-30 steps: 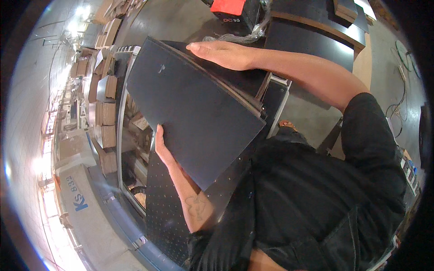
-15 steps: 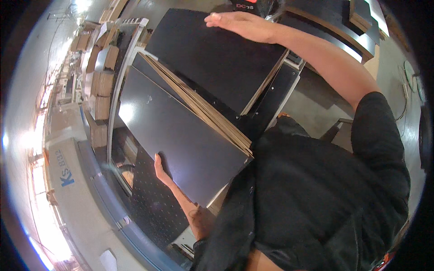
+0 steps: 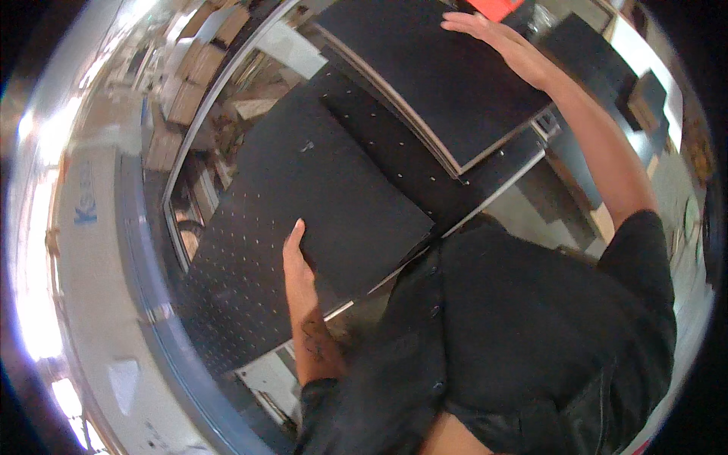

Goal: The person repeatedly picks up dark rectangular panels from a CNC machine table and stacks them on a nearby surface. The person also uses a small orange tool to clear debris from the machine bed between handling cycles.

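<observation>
A black rectangular panel lies slanted across a dark table dotted with small pale studs. My left hand is at its left edge, thumb up along the side. The other fingers are hidden by the panel, and the hand looks closed on that edge. Farther off lies a stack of black panels with pale brown edges. Over its far right part stretches my right hand, flat and open, fingers together. Whether its palm touches the top panel I cannot tell.
A long pale machine housing with a blue-grey rail runs along the left. Stacked boards stand at the far left. An orange-red object sits beyond the stack. More dark boards lie at the far right.
The view has shifted, and both panel groups appear farther right. The fanned brown edges between the near and far panels no longer show; a strip of studded table shows there instead.
</observation>
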`<state>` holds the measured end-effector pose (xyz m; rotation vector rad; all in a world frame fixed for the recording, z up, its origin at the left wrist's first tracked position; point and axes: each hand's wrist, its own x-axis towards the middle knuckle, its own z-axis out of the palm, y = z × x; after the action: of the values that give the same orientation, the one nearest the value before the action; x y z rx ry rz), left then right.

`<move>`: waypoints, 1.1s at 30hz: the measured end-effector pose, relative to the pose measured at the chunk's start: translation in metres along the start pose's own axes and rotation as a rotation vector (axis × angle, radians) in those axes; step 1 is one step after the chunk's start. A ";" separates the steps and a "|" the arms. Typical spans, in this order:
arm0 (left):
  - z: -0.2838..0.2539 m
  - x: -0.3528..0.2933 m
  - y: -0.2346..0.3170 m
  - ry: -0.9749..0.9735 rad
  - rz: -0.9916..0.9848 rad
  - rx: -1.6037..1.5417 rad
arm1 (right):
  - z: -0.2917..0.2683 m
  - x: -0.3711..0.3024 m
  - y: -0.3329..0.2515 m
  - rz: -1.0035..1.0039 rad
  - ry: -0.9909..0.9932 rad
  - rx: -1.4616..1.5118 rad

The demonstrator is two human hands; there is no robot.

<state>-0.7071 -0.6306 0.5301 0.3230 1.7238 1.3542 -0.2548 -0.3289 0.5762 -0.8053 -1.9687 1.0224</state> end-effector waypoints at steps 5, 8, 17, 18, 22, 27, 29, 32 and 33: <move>-0.047 0.028 0.099 0.089 0.446 0.883 | -0.007 0.003 -0.012 0.066 -0.023 0.180; -0.060 0.027 0.115 0.226 0.662 0.579 | -0.022 0.005 -0.007 0.168 0.087 0.056; 0.010 0.042 -0.008 -0.105 0.305 0.040 | -0.033 0.026 0.040 0.605 -0.006 0.134; 0.015 0.043 -0.006 -0.091 0.298 0.056 | -0.030 0.025 0.039 0.743 -0.150 0.362; 0.039 0.045 0.005 -0.097 0.287 0.029 | -0.018 0.024 0.025 0.775 -0.101 0.381; 0.065 0.056 0.008 -0.109 0.242 0.037 | -0.018 0.027 0.014 0.767 -0.139 0.274; 0.078 0.060 0.008 -0.108 0.244 0.096 | -0.019 0.030 0.011 0.777 -0.141 0.209; 0.092 0.065 0.010 -0.140 0.316 0.092 | -0.018 0.038 0.009 0.715 -0.171 0.206; 0.097 0.065 0.010 -0.135 0.308 0.089 | -0.017 0.039 0.008 0.571 -0.134 0.154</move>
<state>-0.6733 -0.5210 0.5071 0.7393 1.6712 1.4376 -0.2595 -0.2877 0.5890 -1.2766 -1.7725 1.5694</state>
